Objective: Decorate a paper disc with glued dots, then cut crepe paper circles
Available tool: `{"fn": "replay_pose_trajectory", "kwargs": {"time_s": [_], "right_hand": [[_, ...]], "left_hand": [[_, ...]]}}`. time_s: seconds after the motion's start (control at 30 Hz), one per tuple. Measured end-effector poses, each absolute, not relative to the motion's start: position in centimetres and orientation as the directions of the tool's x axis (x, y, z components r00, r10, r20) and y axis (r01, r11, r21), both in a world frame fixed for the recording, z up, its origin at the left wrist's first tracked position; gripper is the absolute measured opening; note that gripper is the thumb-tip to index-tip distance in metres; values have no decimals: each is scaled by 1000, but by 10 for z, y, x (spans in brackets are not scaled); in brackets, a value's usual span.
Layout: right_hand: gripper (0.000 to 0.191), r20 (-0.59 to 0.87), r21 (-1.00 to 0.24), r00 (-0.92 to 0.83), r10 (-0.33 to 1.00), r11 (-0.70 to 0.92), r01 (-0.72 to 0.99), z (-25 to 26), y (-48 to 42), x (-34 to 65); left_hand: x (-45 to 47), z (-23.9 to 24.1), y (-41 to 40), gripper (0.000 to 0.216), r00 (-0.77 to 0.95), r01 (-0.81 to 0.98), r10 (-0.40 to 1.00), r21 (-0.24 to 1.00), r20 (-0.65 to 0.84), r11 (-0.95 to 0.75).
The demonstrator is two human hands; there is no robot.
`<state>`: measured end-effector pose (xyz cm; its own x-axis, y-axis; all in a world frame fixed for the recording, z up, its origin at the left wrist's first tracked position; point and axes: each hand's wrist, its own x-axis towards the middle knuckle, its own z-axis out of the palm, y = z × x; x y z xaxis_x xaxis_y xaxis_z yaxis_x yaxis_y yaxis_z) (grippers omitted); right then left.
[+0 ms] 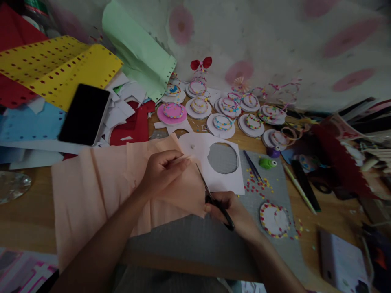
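Observation:
A large sheet of peach crepe paper [100, 179] spreads over the desk in front of me, creased and partly folded. My left hand [163, 169] pinches the paper near its upper right part, thumb against fingers. My right hand [229, 211] grips black-handled scissors [224, 211], with the fingers wrapped through the handles. The scissor blades point up and to the left, at the right edge of the crepe paper. Behind the blades lies a white paper sheet [240, 179] with a large round hole cut in it.
Small round paper ornaments with beaded rims [222, 125] stand along the wall. A dark-screened phone [84, 114] rests on coloured paper at left. Tweezers [253, 166], a green figure [267, 163] and scattered red and yellow bits lie on the grey mat [287, 248]. A white box [343, 260] sits at right.

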<state>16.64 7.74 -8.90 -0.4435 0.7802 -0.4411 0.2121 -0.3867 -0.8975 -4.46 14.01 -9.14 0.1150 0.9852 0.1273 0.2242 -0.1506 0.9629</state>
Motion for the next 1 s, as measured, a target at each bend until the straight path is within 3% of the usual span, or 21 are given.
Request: {"fn": "replay_pose_trajectory", "kwargs": {"time_s": [0.47, 1.0], "right_hand": [[45, -457, -889, -438, 774, -400, 221, -89, 78, 168], [53, -464, -886, -455, 761, -385, 260, -86, 80, 173]], "left_hand": [[-46, -92, 140, 20, 108, 222, 986, 964, 127, -149], [-49, -93, 146, 8, 103, 89, 990, 991, 93, -103]]}}
